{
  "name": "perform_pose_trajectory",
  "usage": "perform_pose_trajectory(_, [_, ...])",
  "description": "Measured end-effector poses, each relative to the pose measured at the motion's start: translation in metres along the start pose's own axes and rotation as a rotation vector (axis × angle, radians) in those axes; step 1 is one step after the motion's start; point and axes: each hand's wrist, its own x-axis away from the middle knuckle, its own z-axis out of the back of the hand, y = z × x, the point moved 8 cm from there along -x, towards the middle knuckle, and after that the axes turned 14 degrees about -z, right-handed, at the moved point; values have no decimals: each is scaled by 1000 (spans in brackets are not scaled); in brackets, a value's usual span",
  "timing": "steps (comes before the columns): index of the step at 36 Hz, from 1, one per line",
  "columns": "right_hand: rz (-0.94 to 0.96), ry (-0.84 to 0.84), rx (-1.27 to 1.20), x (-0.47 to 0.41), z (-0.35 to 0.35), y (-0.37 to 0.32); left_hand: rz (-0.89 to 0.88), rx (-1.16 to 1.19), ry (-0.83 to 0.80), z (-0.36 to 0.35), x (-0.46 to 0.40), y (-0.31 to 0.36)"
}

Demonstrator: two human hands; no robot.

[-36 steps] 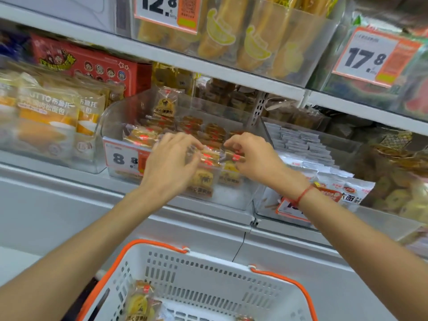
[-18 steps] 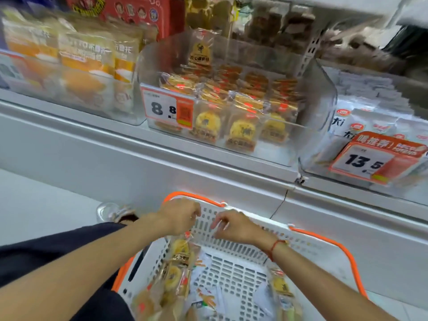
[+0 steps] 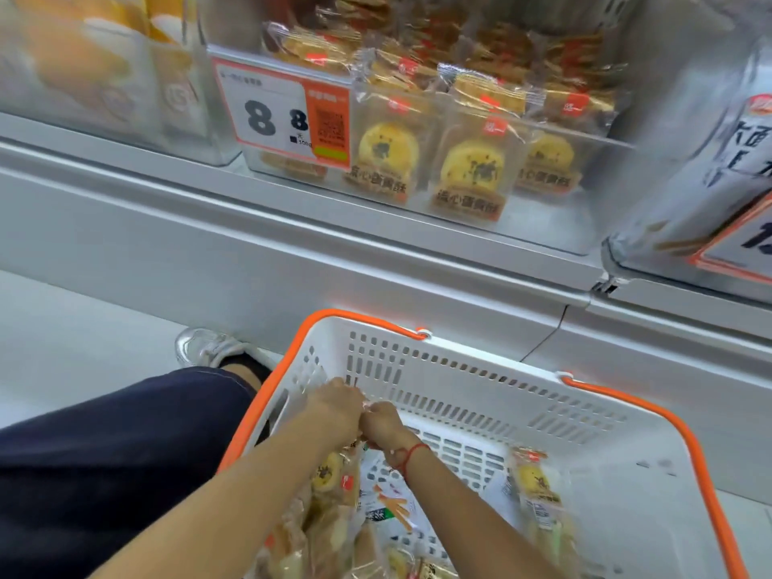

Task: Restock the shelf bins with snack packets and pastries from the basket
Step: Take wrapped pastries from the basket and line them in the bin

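Both hands down in the basket, packets being gathered at its near-left corner.

Left hand [image 3: 334, 407] and right hand [image 3: 382, 424] are met knuckle to knuckle over a clear wrapper edge; whether the grip is pinched on it cannot be told. Pastry packets [image 3: 334, 482] lie just below, in the white basket [image 3: 480, 394]. The seam is best taken firmly, several packets lifted together, then carried up to the shelf bin [image 3: 472, 160] above.
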Motion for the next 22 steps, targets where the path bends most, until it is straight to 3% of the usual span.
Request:
perform_pose_trajectory(5, [-18, 21, -55, 7, 22, 9, -11, 249, 39, 1, 6, -16])
perform_pose_trajectory(11, [75, -91, -127, 51, 66, -4, -31, 920, 194, 34, 23, -8])
perform_pose_trajectory(22, [452, -71, -10, 188, 139, -75, -290, 880, 310, 142, 72, 25])
